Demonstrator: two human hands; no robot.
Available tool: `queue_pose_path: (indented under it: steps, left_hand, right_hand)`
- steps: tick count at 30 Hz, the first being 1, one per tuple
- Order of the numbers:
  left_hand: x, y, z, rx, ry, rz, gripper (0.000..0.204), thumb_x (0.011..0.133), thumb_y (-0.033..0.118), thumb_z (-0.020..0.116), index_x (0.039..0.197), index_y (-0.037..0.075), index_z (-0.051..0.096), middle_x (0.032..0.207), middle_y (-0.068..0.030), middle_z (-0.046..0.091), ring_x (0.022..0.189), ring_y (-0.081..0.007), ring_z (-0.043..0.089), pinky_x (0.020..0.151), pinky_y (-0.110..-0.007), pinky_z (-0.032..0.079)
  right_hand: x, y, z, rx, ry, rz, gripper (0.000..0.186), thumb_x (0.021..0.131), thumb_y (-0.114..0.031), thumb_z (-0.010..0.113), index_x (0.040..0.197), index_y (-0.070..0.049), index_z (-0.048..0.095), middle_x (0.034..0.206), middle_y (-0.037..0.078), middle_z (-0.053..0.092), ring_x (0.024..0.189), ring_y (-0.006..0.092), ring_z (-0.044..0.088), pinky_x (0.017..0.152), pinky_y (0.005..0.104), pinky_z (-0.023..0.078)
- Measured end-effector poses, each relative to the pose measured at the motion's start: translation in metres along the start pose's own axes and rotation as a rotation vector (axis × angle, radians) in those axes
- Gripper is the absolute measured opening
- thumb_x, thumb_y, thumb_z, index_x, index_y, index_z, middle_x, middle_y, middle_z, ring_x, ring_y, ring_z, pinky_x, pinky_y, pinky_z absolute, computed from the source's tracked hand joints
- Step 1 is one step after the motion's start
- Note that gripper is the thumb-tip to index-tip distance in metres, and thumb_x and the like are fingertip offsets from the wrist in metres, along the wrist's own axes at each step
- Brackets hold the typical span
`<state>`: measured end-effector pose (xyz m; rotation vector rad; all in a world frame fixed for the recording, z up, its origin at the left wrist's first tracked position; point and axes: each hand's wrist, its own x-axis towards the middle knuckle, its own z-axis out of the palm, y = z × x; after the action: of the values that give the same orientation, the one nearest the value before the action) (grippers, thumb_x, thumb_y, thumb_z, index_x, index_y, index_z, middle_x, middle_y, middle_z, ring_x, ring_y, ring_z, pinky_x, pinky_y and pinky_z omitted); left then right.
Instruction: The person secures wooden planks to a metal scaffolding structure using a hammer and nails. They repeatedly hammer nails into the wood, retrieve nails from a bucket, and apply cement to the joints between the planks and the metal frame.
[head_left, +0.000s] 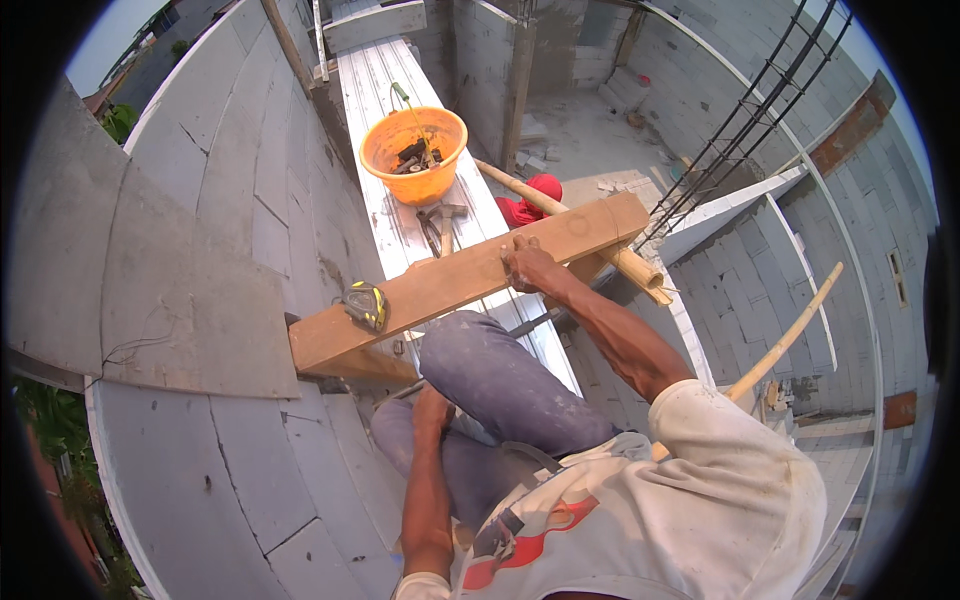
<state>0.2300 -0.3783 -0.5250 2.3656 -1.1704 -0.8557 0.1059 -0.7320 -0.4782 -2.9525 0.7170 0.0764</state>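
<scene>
My right hand grips the edge of a wooden beam that lies slantwise over a white ribbed metal plank. A black and yellow tape measure rests on the beam's left part. My left hand is low beside my bent knee, closed, with what it holds partly hidden and unclear. Beyond the beam, a hammer and other tools lie below an orange bucket of tools on the plank.
Block walls flank me, with a lower floor beyond. A person in red is below, behind the beam. A bamboo pole runs under the beam's right end; another pole and a rebar cage stand at right.
</scene>
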Motion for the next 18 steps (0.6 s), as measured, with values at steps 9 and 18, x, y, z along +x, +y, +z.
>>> queue_pose_path:
  steps: [9,18]
  left_hand:
    - [0.001,0.009,-0.04,-0.487,0.568,-0.01,0.015,0.089,0.009,0.074,0.096,-0.003,0.07,0.089,-0.0183,0.071,0.083,-0.0291,0.07,0.078,-0.039,0.054]
    - [0.04,0.031,-0.128,-0.097,0.923,0.02,0.063,0.088,0.021,0.081,0.14,0.003,0.052,0.139,-0.019,0.048,0.126,-0.0343,0.048,0.106,-0.046,0.041]
  right_hand:
    - [0.028,0.011,-0.064,0.145,-0.296,0.116,0.048,0.086,-0.028,0.072,0.131,-0.01,0.066,0.122,0.023,0.066,0.112,0.0435,0.064,0.092,0.0503,0.057]
    - [0.107,0.067,-0.065,0.369,-0.102,0.134,0.053,0.092,-0.031,0.07,0.134,0.001,0.061,0.119,0.024,0.071,0.112,0.0416,0.067,0.098,0.0478,0.052]
